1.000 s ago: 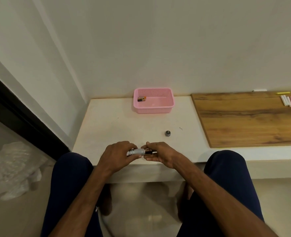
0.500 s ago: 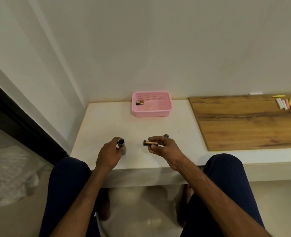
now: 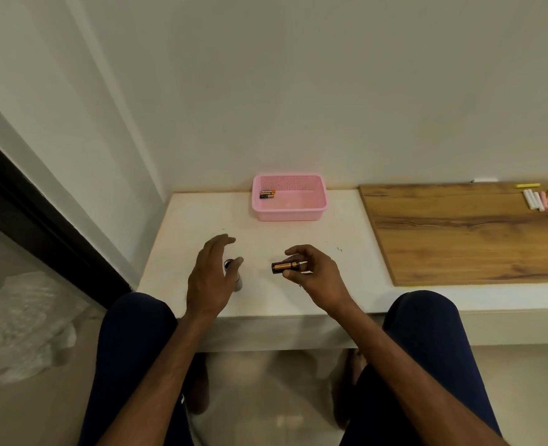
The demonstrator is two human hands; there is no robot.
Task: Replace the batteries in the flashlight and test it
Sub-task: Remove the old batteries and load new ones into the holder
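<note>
bench (image 3: 298, 294): pale, smooth, matte slab with a squared front edge, set into a corner of plain off-white walls. a few small dark specks on its top.

flashlight (image 3: 234, 275): short metal tube, silvery, standing upright on the bench at about 7 o'clock from the basket, open dark mouth facing up. left hand (image 3: 209, 278) is over and just beside it, fingers spread wide and loose, not closed on anything; cannot tell whether the palm touches the tube, since the hand covers most of it.

right hand (image 3: 314, 275): at 3 o'clock from the flashlight, apart from it. thumb and fingertips pinched around used batteries (image 3: 286, 266), small cylinders with copper and black wrap, held level above the bench with the black end pointing toward the left hand. how many cells are in the pinch is not clear.

basket (image 3: 288, 197): pink plastic, rectangular with rounded corners, fine mesh walls, at 12 o'clock on the bench against the back wall. spare batteries (image 3: 267, 194), same copper and black wrap, lie side by side in its left part.

wooden board (image 3: 466, 233): brown laminate with dark grain streaks, flat on the bench at 3 o'clock. chalk sticks (image 3: 541, 199), white, pink and yellow, short and round, lie at its far right end.

room: dark door frame (image 3: 41, 226) running diagonally at 9 o'clock; crumpled clear plastic sheet (image 3: 18, 326) on the glossy beige floor (image 3: 282, 413) at 8 o'clock. person seated, knees in dark blue trousers at either side of the bench front.
</note>
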